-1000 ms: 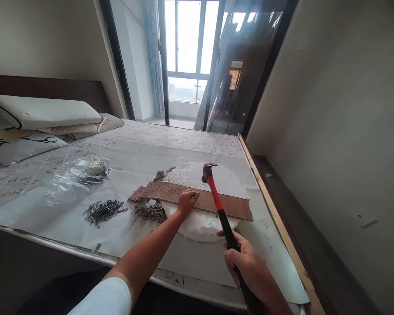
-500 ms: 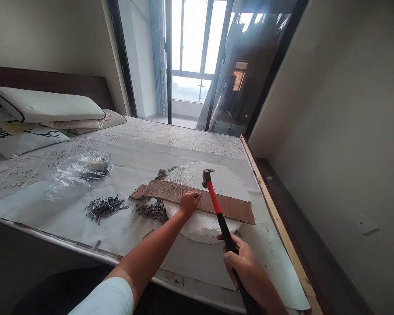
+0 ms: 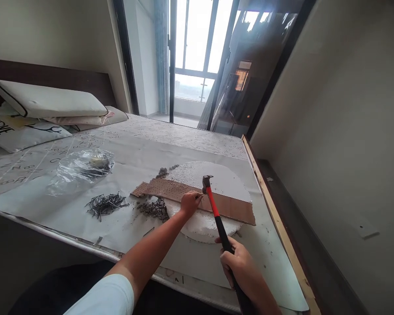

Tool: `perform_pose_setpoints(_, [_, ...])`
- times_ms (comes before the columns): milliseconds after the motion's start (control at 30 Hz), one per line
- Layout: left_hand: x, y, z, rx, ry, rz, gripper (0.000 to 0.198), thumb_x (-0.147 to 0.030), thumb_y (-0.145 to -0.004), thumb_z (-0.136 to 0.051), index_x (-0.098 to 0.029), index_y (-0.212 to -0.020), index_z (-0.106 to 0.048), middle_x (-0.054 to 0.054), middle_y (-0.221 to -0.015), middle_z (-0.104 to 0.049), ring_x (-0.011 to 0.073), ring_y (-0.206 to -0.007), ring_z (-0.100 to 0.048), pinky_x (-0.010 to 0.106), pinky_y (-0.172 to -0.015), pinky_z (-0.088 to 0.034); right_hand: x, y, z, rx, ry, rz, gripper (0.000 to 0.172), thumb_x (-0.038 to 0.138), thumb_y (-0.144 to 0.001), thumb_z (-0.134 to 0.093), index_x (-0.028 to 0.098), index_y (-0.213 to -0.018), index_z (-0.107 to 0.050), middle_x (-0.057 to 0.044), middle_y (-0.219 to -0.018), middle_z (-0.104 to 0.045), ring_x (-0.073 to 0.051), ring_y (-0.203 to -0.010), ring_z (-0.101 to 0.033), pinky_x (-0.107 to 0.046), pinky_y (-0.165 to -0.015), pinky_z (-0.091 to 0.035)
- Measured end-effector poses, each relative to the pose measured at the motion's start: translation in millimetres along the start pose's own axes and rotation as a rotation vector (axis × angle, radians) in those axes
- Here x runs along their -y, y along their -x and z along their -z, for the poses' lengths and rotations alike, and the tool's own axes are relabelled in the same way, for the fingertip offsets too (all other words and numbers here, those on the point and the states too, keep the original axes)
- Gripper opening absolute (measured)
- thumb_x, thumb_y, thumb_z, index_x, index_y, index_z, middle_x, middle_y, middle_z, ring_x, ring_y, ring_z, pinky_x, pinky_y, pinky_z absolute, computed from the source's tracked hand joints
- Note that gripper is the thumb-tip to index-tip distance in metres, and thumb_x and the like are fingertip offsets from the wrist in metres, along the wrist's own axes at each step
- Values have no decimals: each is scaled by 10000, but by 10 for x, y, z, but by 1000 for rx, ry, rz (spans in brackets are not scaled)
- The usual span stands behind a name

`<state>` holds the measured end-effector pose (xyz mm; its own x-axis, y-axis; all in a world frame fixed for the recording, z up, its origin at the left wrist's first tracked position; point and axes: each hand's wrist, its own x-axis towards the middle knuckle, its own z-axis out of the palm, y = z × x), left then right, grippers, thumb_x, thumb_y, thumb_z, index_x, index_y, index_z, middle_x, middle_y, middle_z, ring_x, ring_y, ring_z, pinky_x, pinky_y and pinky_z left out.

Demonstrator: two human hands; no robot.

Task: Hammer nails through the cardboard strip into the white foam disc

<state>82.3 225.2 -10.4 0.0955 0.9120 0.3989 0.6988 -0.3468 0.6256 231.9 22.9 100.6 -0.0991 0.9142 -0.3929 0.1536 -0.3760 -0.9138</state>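
My right hand (image 3: 238, 262) is wrapped round the black grip of a claw hammer (image 3: 216, 208), whose neck is red and whose head is dark metal. The hammer's head hovers at the fingertips of my left hand (image 3: 190, 203). That hand rests on a brown wooden board (image 3: 230, 206), thumb and finger pinched on a small nail, mostly hidden. Many small holes dot the board's left part. Beneath the board lies a round white foam slab (image 3: 203, 173). A pile of loose nails (image 3: 107, 204) sits to the left of my left forearm.
Grey rubble (image 3: 154, 209) lies by the slab's left edge. A clear plastic bag (image 3: 80, 168) is farther left on the white sheet (image 3: 134, 151) covering the bed. Pillows (image 3: 52, 98) are at the headboard. A wooden rail (image 3: 276, 218) runs along the right edge.
The hammer's head has come down closer to my left fingertips, and my right hand has shifted slightly left. My left hand keeps its pinch at the same spot on the board.
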Motion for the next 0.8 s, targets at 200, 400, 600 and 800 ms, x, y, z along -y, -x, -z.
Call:
perform_pose_setpoints(200, [-10,-4,0,16,-9,0,204,-288,-817,-555,-181,-743,-712,48,-768,-690,149,-738,-604,243,-659,-406,61,121,-4,2,-59,39,508,263,-641,-417,143,-1134,-445,110,-439,-356,-78,-305,-290,-217,-329,-248])
perform_pose_setpoints(400, [-4,27,-5,73,-107,-14,194,-247,-796,-553,-193,-697,-711,39,-714,-667,147,-701,-586,243,-615,-386,-48,-53,-74,30,-32,-74,499,251,-579,-391,128,-1058,-459,133,-376,-303,-82,-285,-274,-216,-327,-217])
perform_pose_setpoints(600, [-22,38,-1,33,-18,-7,160,-225,-763,-551,-195,-707,-697,32,-743,-662,146,-719,-584,245,-633,-397,-12,21,-39,28,-33,-23,516,266,-590,-394,126,-1083,-451,131,-403,-331,-78,-276,-275,-225,-327,-213])
perform_pose_setpoints(800, [-83,24,91,-147,243,146,104,-155,-695,-485,-170,-713,-586,-11,-644,-560,112,-603,-506,215,-570,-375,11,73,-13,0,-62,36,534,254,-617,-408,145,-1140,-419,123,-448,-381,-70,-276,-293,-216,-322,-242])
